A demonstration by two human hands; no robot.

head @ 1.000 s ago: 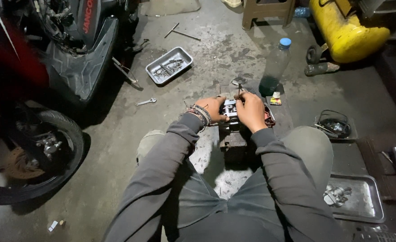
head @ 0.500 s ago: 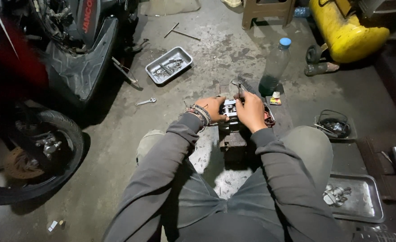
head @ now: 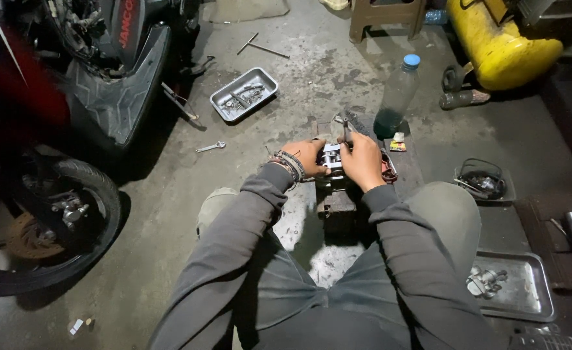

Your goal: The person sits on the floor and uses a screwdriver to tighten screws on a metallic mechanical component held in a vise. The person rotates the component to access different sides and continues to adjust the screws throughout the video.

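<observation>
Right, you're crouching over a small metal engine part (head: 331, 157), and it's sitting on a rusty block (head: 335, 206) on the concrete floor (head: 169, 194) between your knees. Your left hand (head: 307, 155) is cupping its left side, the grip closing on the part itself. Your right hand (head: 362, 162) is covering the right side, the grip wrapping around the part with a thin metal tool (head: 345, 129) sticking up above the knuckles; how exactly the fingers are pinching that tool is hidden from here.

By the look of it, this piece is going to feel dense and rigid for its size, bare metal with hard edges, and probably oily, so slippery. You're best taking it by the 2 outer flanks, as you're doing now, and keeping it pressed down on the block so it isn't skating off.

Around you, a clear plastic bottle (head: 397, 97) with a blue cap is standing just beyond, a steel tray (head: 224, 104) of small parts is lying further left, and a spanner (head: 209, 147) is lying near it.

Against half a second ago, very little is changing: both hands are staying clamped on the part in the same spot, and the tool is sitting in much the same place above your right hand.
</observation>
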